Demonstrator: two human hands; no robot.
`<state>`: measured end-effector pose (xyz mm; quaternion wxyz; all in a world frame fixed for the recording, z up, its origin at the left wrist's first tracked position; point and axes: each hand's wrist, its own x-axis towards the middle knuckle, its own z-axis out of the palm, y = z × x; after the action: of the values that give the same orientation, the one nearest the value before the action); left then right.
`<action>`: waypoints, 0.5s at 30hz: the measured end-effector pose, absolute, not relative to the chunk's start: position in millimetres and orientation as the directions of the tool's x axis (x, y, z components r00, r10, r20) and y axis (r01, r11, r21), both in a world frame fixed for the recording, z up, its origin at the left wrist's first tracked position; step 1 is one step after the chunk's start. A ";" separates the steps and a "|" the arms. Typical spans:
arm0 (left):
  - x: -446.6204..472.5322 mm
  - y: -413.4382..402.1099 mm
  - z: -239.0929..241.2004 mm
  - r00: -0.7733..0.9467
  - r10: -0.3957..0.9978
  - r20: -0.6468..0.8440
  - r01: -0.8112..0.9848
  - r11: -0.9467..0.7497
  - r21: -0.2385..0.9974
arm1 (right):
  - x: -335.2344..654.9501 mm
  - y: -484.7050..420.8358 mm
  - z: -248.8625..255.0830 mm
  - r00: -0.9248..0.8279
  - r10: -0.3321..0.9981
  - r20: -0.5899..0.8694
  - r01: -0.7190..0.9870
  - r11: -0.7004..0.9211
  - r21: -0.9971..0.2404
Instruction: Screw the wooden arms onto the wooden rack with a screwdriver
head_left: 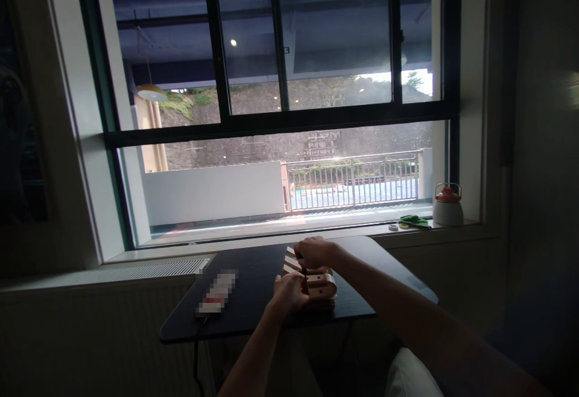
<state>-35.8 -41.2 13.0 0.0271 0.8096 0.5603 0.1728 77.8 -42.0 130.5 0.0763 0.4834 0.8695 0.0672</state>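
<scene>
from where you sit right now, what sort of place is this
An indoor room, perhaps a home or office: a large window, what looks like a radiator, and a dark table beside them.

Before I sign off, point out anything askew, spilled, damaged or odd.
The pale oblong object with a black cord, at the left of the black rectangular table, looks odd: square blocks mask it, so its condition is unclear. No spill or damage shows elsewhere, though the left hand and right hand partly hide the tan slotted piece.
</scene>
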 end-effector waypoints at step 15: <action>-35.0 -42.5 14.0 0.310 0.922 0.232 0.904 -0.361 0.228 | 76.6 -40.7 132.8 -0.510 0.857 -0.076 0.832 0.514 0.210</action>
<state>-35.0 -42.5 14.0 0.0275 0.8087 0.5645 0.1628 76.6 -40.7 132.8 0.0852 0.4873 0.8660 0.0732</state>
